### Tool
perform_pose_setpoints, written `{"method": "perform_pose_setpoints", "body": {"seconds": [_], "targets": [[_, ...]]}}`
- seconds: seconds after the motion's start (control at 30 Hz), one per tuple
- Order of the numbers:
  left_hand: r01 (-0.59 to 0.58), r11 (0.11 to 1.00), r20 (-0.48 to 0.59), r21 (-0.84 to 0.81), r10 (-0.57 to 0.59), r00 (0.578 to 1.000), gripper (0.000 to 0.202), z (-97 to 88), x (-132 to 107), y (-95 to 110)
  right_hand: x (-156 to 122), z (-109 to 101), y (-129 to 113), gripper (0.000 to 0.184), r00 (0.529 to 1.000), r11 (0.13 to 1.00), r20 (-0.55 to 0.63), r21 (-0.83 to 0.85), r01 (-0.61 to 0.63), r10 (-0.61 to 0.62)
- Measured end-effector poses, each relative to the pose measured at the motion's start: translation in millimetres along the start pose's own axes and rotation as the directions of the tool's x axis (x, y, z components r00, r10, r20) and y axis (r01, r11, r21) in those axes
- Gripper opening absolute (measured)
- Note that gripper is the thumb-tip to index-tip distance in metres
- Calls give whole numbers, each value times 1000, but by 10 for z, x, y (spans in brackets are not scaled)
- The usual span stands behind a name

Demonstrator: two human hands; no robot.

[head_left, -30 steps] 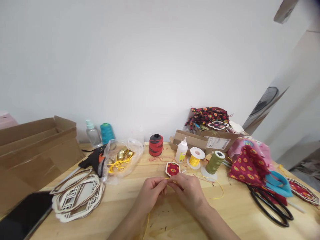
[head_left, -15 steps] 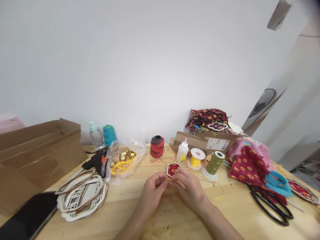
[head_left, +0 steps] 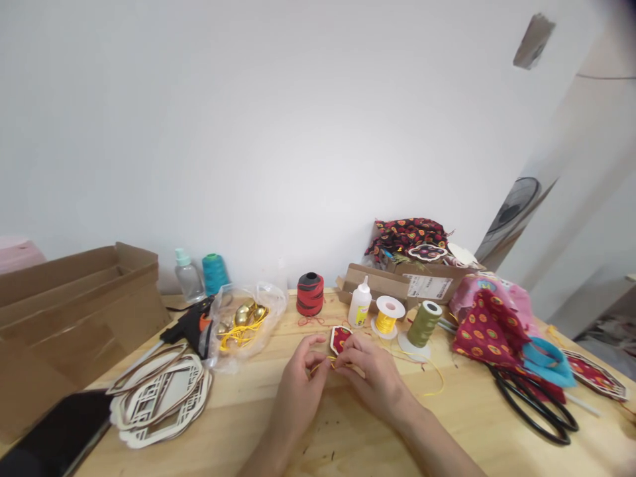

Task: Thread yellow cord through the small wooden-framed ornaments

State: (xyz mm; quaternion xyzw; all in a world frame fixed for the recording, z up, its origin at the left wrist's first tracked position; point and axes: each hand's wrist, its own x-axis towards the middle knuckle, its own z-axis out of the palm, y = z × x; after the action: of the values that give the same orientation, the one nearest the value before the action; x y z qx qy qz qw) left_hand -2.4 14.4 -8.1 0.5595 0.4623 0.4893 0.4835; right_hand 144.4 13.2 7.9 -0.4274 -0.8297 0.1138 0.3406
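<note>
A thin yellow cord (head_left: 332, 358) is held above the near middle of the wooden table (head_left: 368, 440), between the two hands. The left hand (head_left: 299, 383) pinches it between thumb and fingers; the right hand (head_left: 371, 374) holds it in a narrow pinch as well, the fingertips of both almost meeting. Just beyond the right fingers lies a small red patch (head_left: 340, 340) with a pale border, partly covered by them. Farther off stand a glue bottle (head_left: 359, 307), a yellow spool (head_left: 385, 322) and, to their left, a red thread cone (head_left: 310, 297). Left of the hands, a clear bag holds golden bells (head_left: 243, 314); well to the right lies patterned red cloth (head_left: 489, 334).
</note>
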Motion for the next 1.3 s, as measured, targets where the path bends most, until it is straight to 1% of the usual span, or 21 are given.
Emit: {"method": "perform_pose_setpoints", "body": {"seconds": [0.1,0.2,0.37,0.47,0.53,0.67,0.8,0.9,1.0,1.07,1.1,1.17,1.23,1.27,1.3], "targets": [[14,1000,13,0,-14,1000,30,-8,0,20,0,12,7,11,1000,1000,-16,11,-4,4],[5,1000,16,-11,-5,1000,34,-10,-16,56,-3,14,5,9,998,998,-41,46,-44,46],[-13,1000,36,-5,13,999,35,7,-42,96,-5,8,1,12,990,988,3,73,-139,139],[-1,1000,44,-10,1,999,34,12,-43,94,-8,23,22,12,989,986,20,85,-144,143],[1,999,50,-36,1,999,34,13,-41,87,-10,29,38,12,993,991,20,70,-118,117],[2,997,100,-74,6,995,31,10,-43,74,-8,-1,45,18,999,999,33,-39,1,1],[23,995,137,-101,-9,991,30,9,-44,70,-9,-29,24,21,993,972,28,-203,117,-114],[41,988,148,-149,-19,989,29,15,-33,65,-27,-5,-11,21,990,940,-2,-314,132,-140],[43,985,163,-166,-16,987,28,18,-27,49,-37,-7,-54,16,993,911,-13,-398,106,-121],[38,988,162,-150,-13,987,27,14,-30,32,-14,-86,-71,12,996,894,-23,-442,67,-86],[36,990,154,-137,-14,988,26,9,-31,23,7,-162,-69,12,997,887,-46,-460,38,-66],[41,993,128,-109,-27,991,26,-3,-32,10,37,-392,-45,11,990,882,-138,-470,-31,-38],[55,995,114,-89,-45,993,26,-11,-27,6,-25,-704,8,9,959,896,-281,-436,-84,-47],[62,995,112,-83,-52,992,26,-13,-24,8,-124,-873,40,8,931,902,-358,-421,-100,-64],[69,995,112,-76,-60,992,25,-11,-21,13,-278,-1039,72,7,890,906,-452,-402,-136,-67]]}}
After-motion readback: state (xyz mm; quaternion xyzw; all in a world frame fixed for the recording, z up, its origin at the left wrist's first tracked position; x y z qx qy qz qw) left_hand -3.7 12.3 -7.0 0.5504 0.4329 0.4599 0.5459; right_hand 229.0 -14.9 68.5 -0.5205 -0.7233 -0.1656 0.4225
